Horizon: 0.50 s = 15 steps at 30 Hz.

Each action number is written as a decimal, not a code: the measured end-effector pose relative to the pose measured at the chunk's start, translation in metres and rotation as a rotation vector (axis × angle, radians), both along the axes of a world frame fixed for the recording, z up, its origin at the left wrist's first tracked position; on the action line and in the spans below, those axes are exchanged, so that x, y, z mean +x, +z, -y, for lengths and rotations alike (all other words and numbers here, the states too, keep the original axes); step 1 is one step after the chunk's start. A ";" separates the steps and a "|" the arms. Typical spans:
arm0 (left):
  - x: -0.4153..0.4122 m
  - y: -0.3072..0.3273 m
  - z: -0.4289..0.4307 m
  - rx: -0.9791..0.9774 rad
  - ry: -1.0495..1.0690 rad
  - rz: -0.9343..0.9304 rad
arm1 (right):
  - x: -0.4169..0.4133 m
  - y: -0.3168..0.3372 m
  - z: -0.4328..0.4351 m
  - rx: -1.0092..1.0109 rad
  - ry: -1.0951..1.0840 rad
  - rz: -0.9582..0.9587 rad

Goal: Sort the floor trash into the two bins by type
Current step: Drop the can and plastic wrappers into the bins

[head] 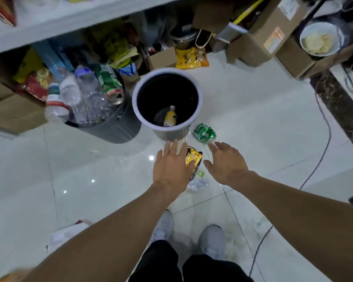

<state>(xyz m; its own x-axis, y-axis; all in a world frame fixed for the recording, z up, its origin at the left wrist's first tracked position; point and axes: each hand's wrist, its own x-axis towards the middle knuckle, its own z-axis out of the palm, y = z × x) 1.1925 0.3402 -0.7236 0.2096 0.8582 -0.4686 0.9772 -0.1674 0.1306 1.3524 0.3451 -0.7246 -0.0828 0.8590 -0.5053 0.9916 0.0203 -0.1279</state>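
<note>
Floor trash near the pale-rimmed round bin with black liner (167, 70): three pieces.

(a) One crumpled gold foil snack wrapper (195, 157), on the tile just in front of that bin.
(b) One crushed green metallic can (204, 133), beside the bin's base on its right.
(c) One flattened clear plastic bottle with a green cap (199, 181), in front of the bin and just beyond the wrapper.

Hands: two, both bare, both over the floor in front of the bin. The left hand (171, 165) has its fingers straight and spread and holds nothing. Its edge overlaps the wrapper in view, and contact cannot be judged. The right hand (226, 161) is likewise flat and empty, beside the wrapper and apart from the can.

Bins: two. The pale-rimmed bin contains one yellow bottle with a white cap (169, 118). The dark grey plastic bin (118, 130), touching it on the left, is heaped with clear plastic bottles (blur prevents a count) and one green drink can (110, 82).

Surroundings: one yellow snack bag (192, 58) behind the pale-rimmed bin, two grey shoes (212, 239) in front of it, and one black cable (324, 123) well to its right.
</note>
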 end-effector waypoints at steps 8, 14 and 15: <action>-0.004 -0.150 -0.014 0.035 -0.036 0.001 | -0.009 -0.140 -0.008 0.061 -0.082 -0.035; 0.001 -0.244 -0.049 0.115 -0.057 0.035 | 0.014 -0.221 -0.046 0.116 -0.166 0.007; 0.002 -0.256 -0.053 0.129 -0.070 0.030 | 0.016 -0.231 -0.052 0.118 -0.173 0.013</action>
